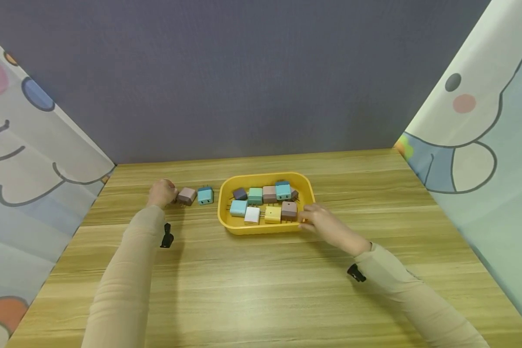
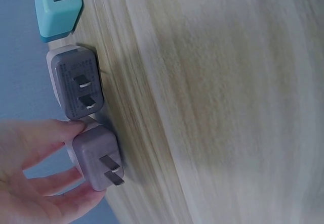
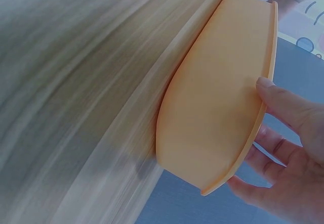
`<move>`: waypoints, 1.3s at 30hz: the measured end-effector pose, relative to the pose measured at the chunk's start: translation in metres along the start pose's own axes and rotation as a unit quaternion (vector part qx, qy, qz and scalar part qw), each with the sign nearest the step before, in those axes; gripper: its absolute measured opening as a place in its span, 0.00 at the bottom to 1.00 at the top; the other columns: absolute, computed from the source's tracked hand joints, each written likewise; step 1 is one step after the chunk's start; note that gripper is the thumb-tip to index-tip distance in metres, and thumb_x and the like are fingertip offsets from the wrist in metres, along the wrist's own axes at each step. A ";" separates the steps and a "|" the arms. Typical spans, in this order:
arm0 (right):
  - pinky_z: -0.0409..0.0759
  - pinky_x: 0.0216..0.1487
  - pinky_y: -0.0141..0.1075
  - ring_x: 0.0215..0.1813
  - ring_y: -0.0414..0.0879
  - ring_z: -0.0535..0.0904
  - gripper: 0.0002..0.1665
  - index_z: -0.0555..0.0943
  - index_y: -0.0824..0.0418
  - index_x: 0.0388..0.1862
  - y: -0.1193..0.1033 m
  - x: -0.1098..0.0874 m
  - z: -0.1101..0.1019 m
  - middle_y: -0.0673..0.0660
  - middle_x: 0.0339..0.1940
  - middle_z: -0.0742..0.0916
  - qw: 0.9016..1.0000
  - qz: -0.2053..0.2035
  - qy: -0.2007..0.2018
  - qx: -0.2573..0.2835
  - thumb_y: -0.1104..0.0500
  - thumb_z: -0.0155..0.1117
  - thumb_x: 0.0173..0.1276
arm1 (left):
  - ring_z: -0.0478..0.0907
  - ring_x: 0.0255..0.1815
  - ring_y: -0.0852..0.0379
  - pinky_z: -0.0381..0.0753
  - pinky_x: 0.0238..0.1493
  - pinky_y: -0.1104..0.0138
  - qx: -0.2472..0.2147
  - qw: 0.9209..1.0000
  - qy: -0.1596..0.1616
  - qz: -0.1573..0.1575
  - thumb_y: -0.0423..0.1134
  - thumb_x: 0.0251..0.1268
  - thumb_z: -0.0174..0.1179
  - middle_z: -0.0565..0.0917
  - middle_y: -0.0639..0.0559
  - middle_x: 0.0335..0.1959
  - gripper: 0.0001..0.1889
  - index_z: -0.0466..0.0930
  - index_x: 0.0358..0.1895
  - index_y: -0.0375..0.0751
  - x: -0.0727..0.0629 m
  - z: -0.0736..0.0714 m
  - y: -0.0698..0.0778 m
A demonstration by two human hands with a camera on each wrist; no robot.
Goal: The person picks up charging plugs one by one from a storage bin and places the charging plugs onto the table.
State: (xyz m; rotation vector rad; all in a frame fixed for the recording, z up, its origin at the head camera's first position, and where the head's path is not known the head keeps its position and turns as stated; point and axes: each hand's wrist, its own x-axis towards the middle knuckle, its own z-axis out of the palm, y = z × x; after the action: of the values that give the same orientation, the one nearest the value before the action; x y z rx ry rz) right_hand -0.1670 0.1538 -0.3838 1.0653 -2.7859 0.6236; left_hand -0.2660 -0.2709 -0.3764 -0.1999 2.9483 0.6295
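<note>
My left hand (image 1: 161,193) pinches a mauve charger plug (image 2: 96,158) between thumb and fingers at the left, its two prongs facing the left wrist camera. Right beside it lies a second mauve charger (image 1: 186,195), and past that a blue two-port charger (image 1: 205,195). My right hand (image 1: 324,223) holds the right end of a yellow plastic basket (image 1: 265,230), thumb on the outer wall and fingers over the rim. Inside the basket are several chargers, among them a white one (image 1: 252,215), a yellow one (image 1: 272,214) and a green one (image 1: 255,195).
A wood-grain table (image 1: 243,290) carries everything. Behind it rises a dark grey-blue panel (image 1: 252,82). Cartoon-printed curtains (image 1: 470,159) border both sides. Black clips (image 1: 167,237) hang by the sleeves.
</note>
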 end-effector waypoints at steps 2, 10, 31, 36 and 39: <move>0.74 0.47 0.44 0.40 0.50 0.76 0.05 0.80 0.61 0.32 0.000 0.000 0.000 0.54 0.34 0.81 1.000 -0.001 0.000 0.000 0.62 0.64 0.54 | 0.70 0.44 0.35 0.71 0.43 0.50 0.004 1.000 0.001 -0.003 0.34 0.61 0.46 0.72 0.27 0.47 0.18 0.70 0.48 0.22 -0.001 0.000 0.000; 0.75 0.45 0.43 0.39 0.49 0.75 0.05 0.80 0.61 0.31 0.001 0.000 0.001 0.53 0.33 0.81 1.000 -0.004 0.002 0.005 0.63 0.64 0.54 | 0.70 0.46 0.34 0.71 0.45 0.50 0.007 1.000 -0.005 -0.014 0.35 0.61 0.46 0.72 0.27 0.48 0.19 0.69 0.49 0.22 0.000 0.002 -0.003; 0.73 0.47 0.45 0.40 0.49 0.75 0.05 0.79 0.61 0.32 0.001 0.000 0.000 0.54 0.33 0.80 1.000 -0.014 0.001 -0.014 0.61 0.62 0.57 | 0.69 0.49 0.34 0.69 0.49 0.49 0.046 0.998 -0.034 -0.001 0.35 0.63 0.43 0.70 0.28 0.51 0.19 0.68 0.52 0.22 0.004 -0.002 0.000; 0.69 0.53 0.49 0.43 0.52 0.76 0.06 0.79 0.61 0.33 0.000 0.000 0.000 0.56 0.36 0.82 1.000 -0.006 -0.002 -0.012 0.61 0.62 0.56 | 0.65 0.53 0.32 0.67 0.52 0.48 0.040 0.997 -0.059 -0.012 0.35 0.64 0.42 0.66 0.27 0.54 0.22 0.62 0.56 0.21 0.005 -0.005 0.003; 0.69 0.53 0.49 0.43 0.52 0.76 0.06 0.79 0.61 0.33 0.001 0.000 0.000 0.56 0.36 0.82 1.000 -0.007 -0.002 -0.012 0.61 0.62 0.56 | 0.65 0.52 0.32 0.67 0.51 0.48 0.038 0.998 -0.058 -0.011 0.35 0.63 0.42 0.66 0.25 0.54 0.23 0.60 0.57 0.19 0.004 -0.008 0.004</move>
State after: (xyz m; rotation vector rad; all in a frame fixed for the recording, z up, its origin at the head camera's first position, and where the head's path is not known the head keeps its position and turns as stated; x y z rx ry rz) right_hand -0.1677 0.1541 -0.3839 1.0810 -2.7803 0.5862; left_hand -0.2715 -0.2710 -0.3684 -0.1803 2.8473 0.5082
